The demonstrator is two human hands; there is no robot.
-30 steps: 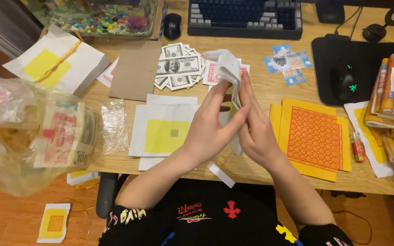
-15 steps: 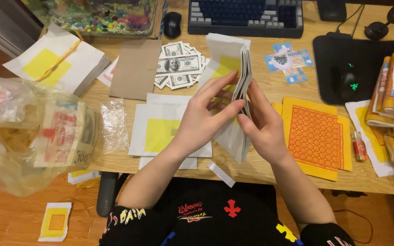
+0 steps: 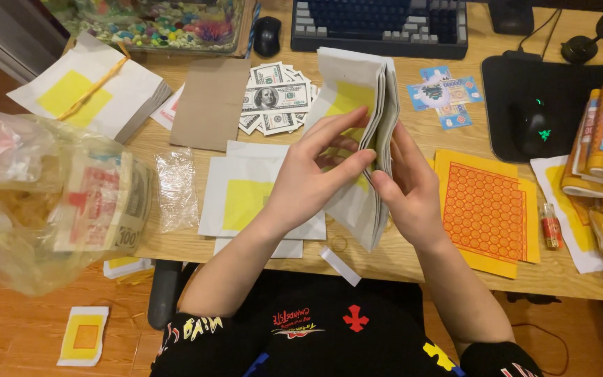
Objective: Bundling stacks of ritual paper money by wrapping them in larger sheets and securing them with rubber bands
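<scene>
You hold a thick stack of white sheets with yellow squares [image 3: 357, 105] upright above the tabletop [image 3: 413, 251], between both hands. Your left hand [image 3: 312, 178] lies on the stack's left face, its fingers [image 3: 347, 164] spread across the paper and curling to the edge. Your right hand [image 3: 413, 188] grips the stack's right side, thumb and fingers pinching the lower edge. Left of the stack, flat white-and-yellow sheets [image 3: 246, 199] lie on the tabletop; behind it sits a fan of banknote-style paper [image 3: 273, 98]. Right of the stack lies an orange patterned sheet [image 3: 486, 209].
</scene>
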